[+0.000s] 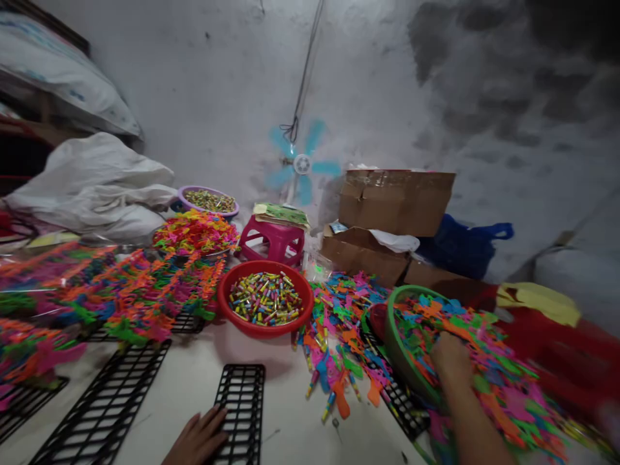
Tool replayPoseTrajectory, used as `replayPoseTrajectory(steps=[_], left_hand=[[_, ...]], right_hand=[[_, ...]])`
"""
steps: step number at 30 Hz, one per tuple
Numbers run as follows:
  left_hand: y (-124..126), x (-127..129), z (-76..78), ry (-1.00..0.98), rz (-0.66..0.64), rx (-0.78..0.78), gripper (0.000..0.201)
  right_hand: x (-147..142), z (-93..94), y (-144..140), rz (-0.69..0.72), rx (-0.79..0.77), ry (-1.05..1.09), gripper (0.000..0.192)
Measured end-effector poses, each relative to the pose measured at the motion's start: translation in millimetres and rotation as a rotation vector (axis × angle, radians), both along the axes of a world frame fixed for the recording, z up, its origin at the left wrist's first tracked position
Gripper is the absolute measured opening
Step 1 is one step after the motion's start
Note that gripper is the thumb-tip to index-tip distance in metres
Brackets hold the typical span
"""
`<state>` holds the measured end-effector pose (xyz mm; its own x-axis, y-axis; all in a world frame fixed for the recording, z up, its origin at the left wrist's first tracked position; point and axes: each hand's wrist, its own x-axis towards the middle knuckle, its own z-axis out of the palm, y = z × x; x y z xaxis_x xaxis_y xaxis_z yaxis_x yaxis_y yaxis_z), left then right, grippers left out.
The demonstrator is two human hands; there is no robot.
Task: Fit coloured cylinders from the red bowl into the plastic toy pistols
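White table (pixel 186 368) was below both my hands. Nearest to me, my left hand (pixel 197 440) lay palm down, and its fingertips touched the left edge of a black rack (pixel 241 413). These fingers were stretched out and relaxed, free of any grip. On the other side, my right hand (pixel 450 355) reached down inside a green tub (pixel 407 368), among the bright plastic pieces (pixel 494 381) which filled it. Its fingers were blurred and partly hidden there, so I could not tell whether they grasped a piece or were loose.

Just left of the tub, a pile (pixel 339 316) of similar pieces was spread on the table, partly over one more rack (pixel 394 394); some of them had small tubes (pixel 328 408) at their ends. Other racks (pixel 111 394) lay to the left of my left hand, and beyond these were rows (pixel 145 290) of coloured pieces. Between the rows and the pile stood a red bowl (pixel 264 330), full of tubes.

Behind the bowl was a pink stool (pixel 278 234), with paper (pixel 283 214) on its seat. Farther left stood a purple basin (pixel 182 194), and farther right were cardboard boxes (pixel 397 203) beside a blue bag (pixel 460 248). Near the grey wall (pixel 217 77) was a blue fan (pixel 302 165).
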<state>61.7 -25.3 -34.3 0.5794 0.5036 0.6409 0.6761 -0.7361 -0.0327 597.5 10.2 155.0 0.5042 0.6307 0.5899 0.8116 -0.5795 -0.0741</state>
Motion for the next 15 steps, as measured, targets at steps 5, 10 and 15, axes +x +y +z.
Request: replayPoseTrajectory(steps=[5,10,15], left_hand=[[-4.9,1.0,1.1,0.021,0.003,-0.132,0.042],[-13.4,10.6,7.3,-0.27,0.053,-0.55,0.045],[-30.0,27.2,46.6,-1.059,0.027,-1.218,0.049]], right_hand=[[-42.6,40.1,18.9,0.171,0.467,0.138,0.029],[-189.4,21.2,15.6,0.661,0.658,1.167,0.031],[-330.1,-46.9,-11.3,0.842,0.48,1.787,0.022]])
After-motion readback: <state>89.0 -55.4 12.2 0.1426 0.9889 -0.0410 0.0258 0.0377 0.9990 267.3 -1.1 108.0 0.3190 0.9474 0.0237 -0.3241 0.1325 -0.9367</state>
